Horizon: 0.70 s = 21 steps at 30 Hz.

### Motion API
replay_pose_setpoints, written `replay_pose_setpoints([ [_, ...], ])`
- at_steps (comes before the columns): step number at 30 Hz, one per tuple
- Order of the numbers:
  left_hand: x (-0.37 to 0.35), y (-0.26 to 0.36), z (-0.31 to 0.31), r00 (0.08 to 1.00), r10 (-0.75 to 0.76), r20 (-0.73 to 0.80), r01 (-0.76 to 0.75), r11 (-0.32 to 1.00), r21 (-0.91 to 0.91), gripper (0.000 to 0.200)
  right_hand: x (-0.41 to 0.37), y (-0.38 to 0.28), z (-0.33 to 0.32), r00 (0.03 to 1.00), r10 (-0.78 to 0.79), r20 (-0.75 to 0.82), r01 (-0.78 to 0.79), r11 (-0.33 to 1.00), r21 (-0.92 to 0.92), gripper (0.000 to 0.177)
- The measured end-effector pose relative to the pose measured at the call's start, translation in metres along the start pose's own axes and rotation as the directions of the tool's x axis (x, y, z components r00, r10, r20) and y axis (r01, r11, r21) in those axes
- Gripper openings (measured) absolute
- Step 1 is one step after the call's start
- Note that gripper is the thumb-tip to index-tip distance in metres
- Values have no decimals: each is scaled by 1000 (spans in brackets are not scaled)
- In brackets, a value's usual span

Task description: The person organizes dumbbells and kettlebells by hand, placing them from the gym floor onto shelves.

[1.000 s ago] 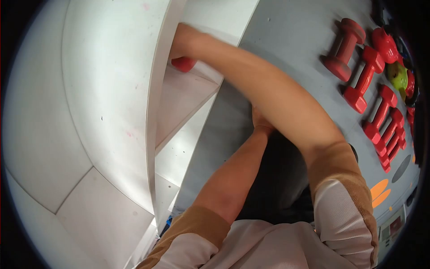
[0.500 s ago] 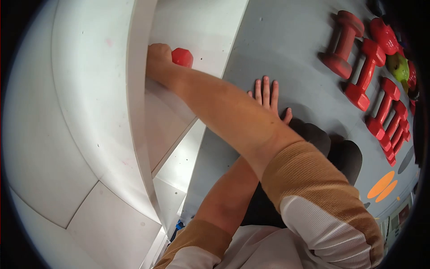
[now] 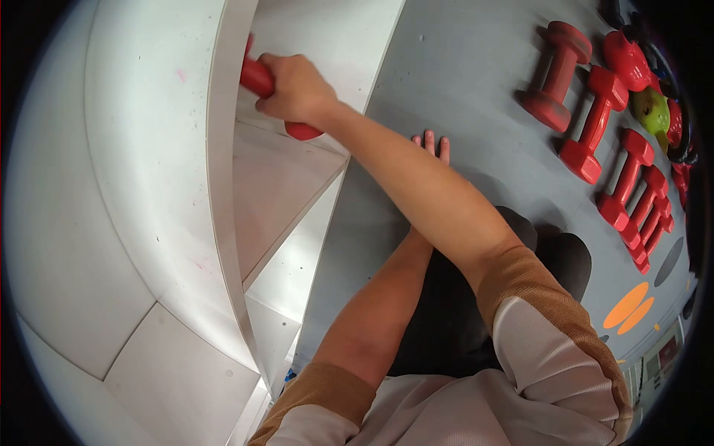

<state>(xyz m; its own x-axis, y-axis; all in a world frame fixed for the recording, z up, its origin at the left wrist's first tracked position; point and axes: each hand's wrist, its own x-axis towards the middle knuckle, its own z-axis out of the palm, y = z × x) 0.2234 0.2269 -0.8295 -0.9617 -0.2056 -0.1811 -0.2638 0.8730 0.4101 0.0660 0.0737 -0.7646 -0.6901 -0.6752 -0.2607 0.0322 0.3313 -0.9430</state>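
My right hand (image 3: 299, 88) is wrapped round the handle of a red dumbbell (image 3: 256, 78) inside the white shelf unit. One end of that dumbbell shows past my fingers, partly behind the shelf's front edge; the other shows below my wrist. Crossing under my right forearm, my left arm reaches to the grey floor. My left hand (image 3: 431, 141) lies flat there with its fingertips spread, and my right forearm covers most of it.
The white shelf unit (image 3: 223, 186) rises on the left, with a slanted shelf board (image 3: 286, 197) below my right hand. Along the right lie several red dumbbells (image 3: 595, 125), beside a red kettlebell (image 3: 627, 61) and a green kettlebell (image 3: 651, 111). Orange ovals (image 3: 626, 305) mark the floor.
My right hand has come out from behind the shelf's edge, moving right and slightly up with the dumbbell. More of the dumbbell shows. My left hand stays on the floor, more covered.
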Motion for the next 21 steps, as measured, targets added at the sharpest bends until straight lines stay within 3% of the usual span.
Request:
replay_pose_setpoints([
  [2,-3,-5,11,999,3,-36,-3,1000,14,74,0,19,-9,980,-120,-161,158,955,249,37],
  [4,-6,-7,16,999,-7,45,-3,977,215,73,-4,31,-18,964,-113,-240,193,919,343,35],
  [5,-6,-7,17,999,-12,44,2,977,213,73,-7,36,-23,943,-94,-321,234,871,432,33],
  [7,-7,-9,14,960,-85,266,48,989,141,71,-11,46,-26,944,-77,-320,238,831,502,27],
  [8,-10,-9,13,961,-76,264,40,990,138,71,-16,47,-30,960,32,-277,152,772,618,24],
  [9,-10,-11,14,981,-59,186,58,998,14,70,-20,45,-41,965,129,-227,75,697,713,20],
  [10,-7,-13,17,993,-45,110,59,991,-122,69,-25,43,-46,959,174,-224,64,636,769,14],
  [12,-11,-21,33,994,-38,98,49,992,-114,65,-33,50,-52,938,229,-260,72,606,792,14],
  [13,-22,-19,40,966,-89,244,5,945,328,63,-34,56,-50,932,210,-297,122,591,798,13],
  [14,-19,-18,47,931,-162,328,-120,712,692,61,-42,52,-56,916,243,-320,128,579,805,17],
  [15,-9,-7,28,946,-88,312,-211,562,800,57,-41,50,-59,899,295,-325,121,546,829,25],
  [16,-10,-8,31,987,-61,147,43,992,122,57,-46,43,-68,904,269,-332,154,520,840,29],
  [17,-8,-12,35,984,-174,47,161,728,-666,57,-50,33,-80,913,229,-339,193,488,851,32],
  [18,3,-6,10,935,-155,320,259,913,-315,60,-53,25,-92,922,217,-321,184,484,855,34],
  [19,14,-1,-17,811,-225,540,204,974,99,64,-58,17,-104,933,200,-300,177,472,864,37],
  [20,9,-7,-3,818,-192,542,180,981,76,64,-67,10,-120,924,200,-326,193,494,848,37],
  [21,-3,-15,23,935,-158,319,84,969,234,70,-80,2,-136,924,125,-362,264,478,838,34],
])
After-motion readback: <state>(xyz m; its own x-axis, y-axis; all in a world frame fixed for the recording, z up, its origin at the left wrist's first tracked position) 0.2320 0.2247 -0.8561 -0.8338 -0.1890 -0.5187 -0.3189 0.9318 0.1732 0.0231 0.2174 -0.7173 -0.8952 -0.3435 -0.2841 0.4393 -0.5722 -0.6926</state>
